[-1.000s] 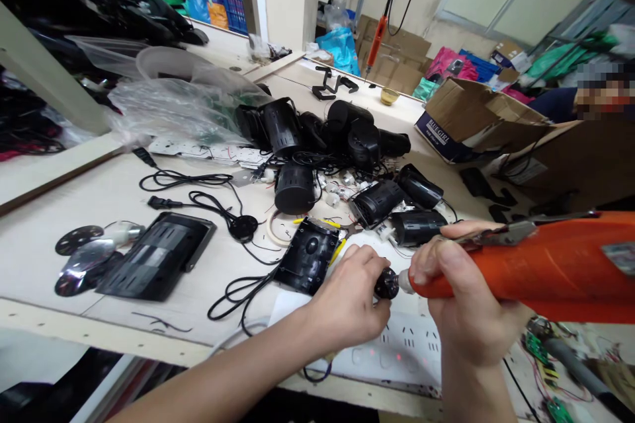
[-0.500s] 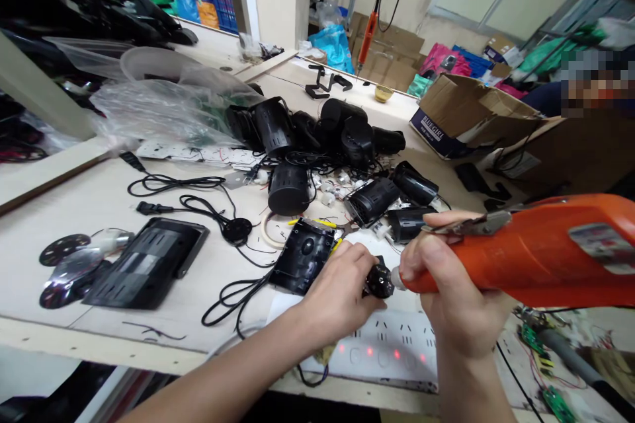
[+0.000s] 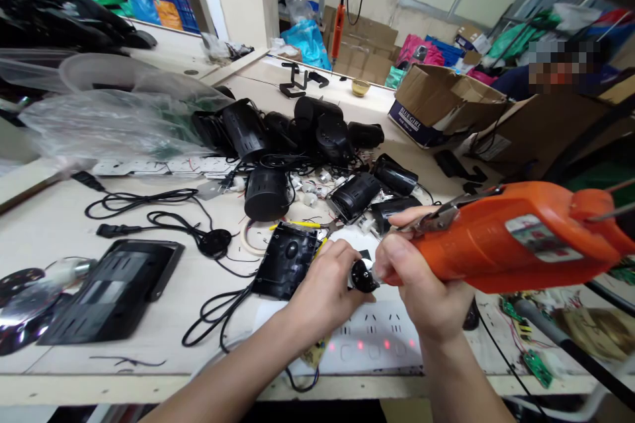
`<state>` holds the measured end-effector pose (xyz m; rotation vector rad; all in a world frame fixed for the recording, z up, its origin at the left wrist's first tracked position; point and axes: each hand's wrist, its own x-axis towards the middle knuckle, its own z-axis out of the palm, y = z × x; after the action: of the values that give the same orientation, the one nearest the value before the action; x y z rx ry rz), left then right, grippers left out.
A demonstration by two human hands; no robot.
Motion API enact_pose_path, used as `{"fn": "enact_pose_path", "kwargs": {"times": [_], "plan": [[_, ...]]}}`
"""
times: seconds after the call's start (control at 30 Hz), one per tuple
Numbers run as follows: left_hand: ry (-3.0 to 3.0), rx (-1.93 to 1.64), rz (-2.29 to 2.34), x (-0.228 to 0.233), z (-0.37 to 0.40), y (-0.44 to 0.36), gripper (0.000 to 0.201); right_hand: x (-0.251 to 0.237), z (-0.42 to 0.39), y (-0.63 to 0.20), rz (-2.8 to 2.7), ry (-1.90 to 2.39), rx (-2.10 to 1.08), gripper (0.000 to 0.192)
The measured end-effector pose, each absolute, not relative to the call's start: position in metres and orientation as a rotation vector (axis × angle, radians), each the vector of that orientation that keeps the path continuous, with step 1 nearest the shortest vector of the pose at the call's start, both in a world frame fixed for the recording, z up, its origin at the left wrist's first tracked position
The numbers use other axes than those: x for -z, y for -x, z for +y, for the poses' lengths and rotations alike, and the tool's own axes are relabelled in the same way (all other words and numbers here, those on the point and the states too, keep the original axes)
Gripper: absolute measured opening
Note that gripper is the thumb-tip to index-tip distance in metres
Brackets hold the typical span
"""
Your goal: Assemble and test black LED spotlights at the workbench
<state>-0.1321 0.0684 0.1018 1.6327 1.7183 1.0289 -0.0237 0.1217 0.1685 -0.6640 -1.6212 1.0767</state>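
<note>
A cluttered pale workbench fills the view, with boxes and bags piled behind it. Low and centre, the left hand is closed around a small black round part, pinching it between thumb and fingers just above a white power strip whose red lights glow. The right hand is wrapped fully round the nose of an orange electric screwdriver, index finger resting along its metal lever; the tool's tip meets the small part, and the two hands touch. Just left of the left hand lies a black square plate with a round boss, yellow wires at its upper edge. Further left, black cables loop across the bench toward a flat black vented housing. Beyond the hands sits a heap of black cylindrical housings, a clear plastic bag to their left. An open cardboard box stands at the far right edge, and a second person, blurred, is behind it.
</note>
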Motion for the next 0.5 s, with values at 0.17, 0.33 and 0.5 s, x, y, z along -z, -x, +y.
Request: {"fn": "enact_pose_path", "kwargs": {"times": [0.17,0.33,0.5], "plan": [[-1.600,-0.944,1.746,-0.109,0.070,0.132,0.033,-0.178,0.125,0.023,-1.572,0.614,-1.141,0.021],[-1.595,-0.894,1.782,-0.116,0.069,0.131,0.039,-0.183,0.145,0.013,-1.380,0.697,-0.923,0.025],[-1.645,-0.875,1.748,-0.115,0.066,0.132,0.051,-0.158,0.178,-0.013,-1.321,0.998,-0.683,0.046]]}}
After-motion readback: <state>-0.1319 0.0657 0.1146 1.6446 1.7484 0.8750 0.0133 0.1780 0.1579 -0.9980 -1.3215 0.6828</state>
